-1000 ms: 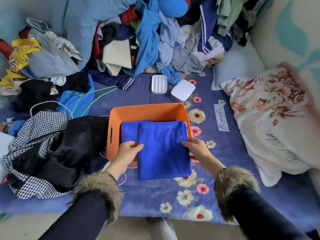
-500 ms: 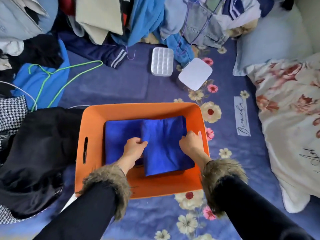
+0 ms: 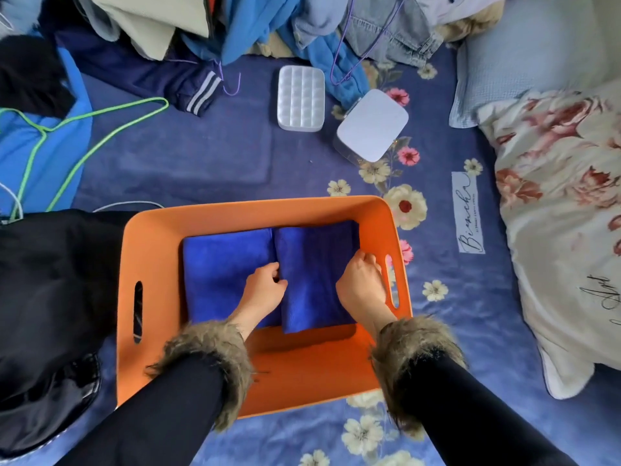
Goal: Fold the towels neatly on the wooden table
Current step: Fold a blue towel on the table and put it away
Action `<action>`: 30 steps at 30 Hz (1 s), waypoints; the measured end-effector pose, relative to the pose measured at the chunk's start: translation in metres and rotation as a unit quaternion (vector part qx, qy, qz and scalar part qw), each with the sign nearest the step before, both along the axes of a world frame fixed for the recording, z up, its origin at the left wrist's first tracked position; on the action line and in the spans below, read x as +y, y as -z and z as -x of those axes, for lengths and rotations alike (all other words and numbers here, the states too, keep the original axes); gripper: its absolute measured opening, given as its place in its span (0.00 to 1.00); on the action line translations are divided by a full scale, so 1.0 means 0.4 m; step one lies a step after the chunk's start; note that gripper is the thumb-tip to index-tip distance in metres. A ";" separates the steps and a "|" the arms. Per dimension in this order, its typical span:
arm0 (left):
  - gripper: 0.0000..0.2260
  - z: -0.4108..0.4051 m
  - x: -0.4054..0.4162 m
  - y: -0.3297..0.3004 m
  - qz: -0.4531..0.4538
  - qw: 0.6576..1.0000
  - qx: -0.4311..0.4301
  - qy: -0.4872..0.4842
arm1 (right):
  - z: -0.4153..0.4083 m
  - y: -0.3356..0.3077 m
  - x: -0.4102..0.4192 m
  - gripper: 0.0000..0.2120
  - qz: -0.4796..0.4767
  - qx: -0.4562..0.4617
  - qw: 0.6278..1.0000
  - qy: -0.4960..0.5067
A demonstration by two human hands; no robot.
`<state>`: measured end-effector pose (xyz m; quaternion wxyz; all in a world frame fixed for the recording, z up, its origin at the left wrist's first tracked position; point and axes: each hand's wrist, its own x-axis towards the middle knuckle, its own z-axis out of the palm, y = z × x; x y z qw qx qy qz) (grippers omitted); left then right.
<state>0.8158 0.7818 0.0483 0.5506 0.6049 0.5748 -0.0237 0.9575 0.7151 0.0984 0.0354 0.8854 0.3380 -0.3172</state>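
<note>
While both hands sit down inside the orange bin [image 3: 158,230], the person seems to be seating a folded towel [image 3: 314,274] against its neighbour so the two lie side by side and fill the floor without bunching. The left hand [image 3: 263,290] is curled at the seam between the towels, fingers tucked under or against the right towel's left edge, and the right hand [image 3: 361,284] is closed in a loose fist on that towel's right edge, next to the bin's wall and handle slot; gripping both long edges probably keeps the folds from springing open as it goes down. The other towel [image 3: 225,264] lies flat on the bin's left half, touching the first. Both are deep blue, plush, folded into tidy rectangles with straight edges; the right one looks thicker, and its near edge overlaps bare orange floor. The bin rests on a floral blue sheet [image 3: 201,156], not on any wooden table in view
</note>
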 end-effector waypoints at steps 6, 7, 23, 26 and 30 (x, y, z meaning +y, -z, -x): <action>0.46 0.004 -0.036 0.004 -0.293 0.895 0.113 0.316 | 0.024 0.054 -0.049 0.30 0.055 -0.092 0.966 -0.235; 0.50 0.002 -0.039 0.010 -0.317 0.865 0.132 0.366 | 0.018 0.065 -0.050 0.30 0.083 -0.108 0.952 -0.275; 0.61 -0.014 0.025 0.131 -0.310 0.790 0.210 0.485 | -0.056 0.207 -0.003 0.38 0.166 -0.175 0.889 -0.390; 0.61 -0.033 0.021 0.149 -0.304 0.798 0.211 0.477 | -0.055 0.235 0.001 0.33 0.167 -0.168 0.895 -0.378; 0.61 -0.036 0.021 0.148 -0.301 0.796 0.215 0.479 | -0.055 0.245 0.001 0.31 0.161 -0.153 0.903 -0.368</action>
